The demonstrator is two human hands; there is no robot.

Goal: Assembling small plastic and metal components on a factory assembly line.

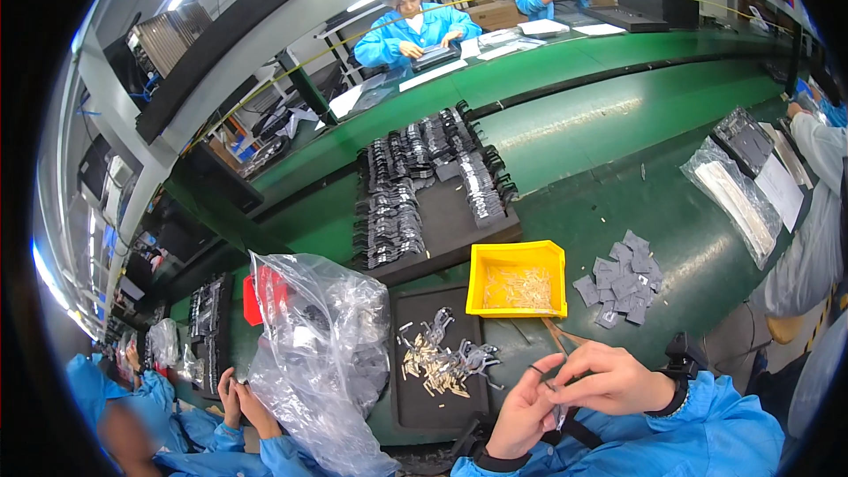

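Near the bench's front edge, my left hand (523, 408) and my right hand (611, 380) are close together, fingers pinched. Between their fingertips is a small dark, thin part (549, 383), mostly covered by the fingers; its kind is unclear. Just beyond my hands stands a yellow bin (475, 276) with many tiny pale pieces in it. To the left lies a black tray (413, 311) with a heap of grey metal clips (468, 358) and brass-coloured small pieces (442, 380). Several flat grey square pieces (623, 283) lie piled right of the bin.
A black foam tray (442, 212) bears rows of black parts beyond the bin. A clear plastic bag (327, 344) bulges at the left, beside a red bin (261, 296). Co-workers sit at left, right and across the green bench (565, 168). Bagged white strips (733, 199) lie far right.
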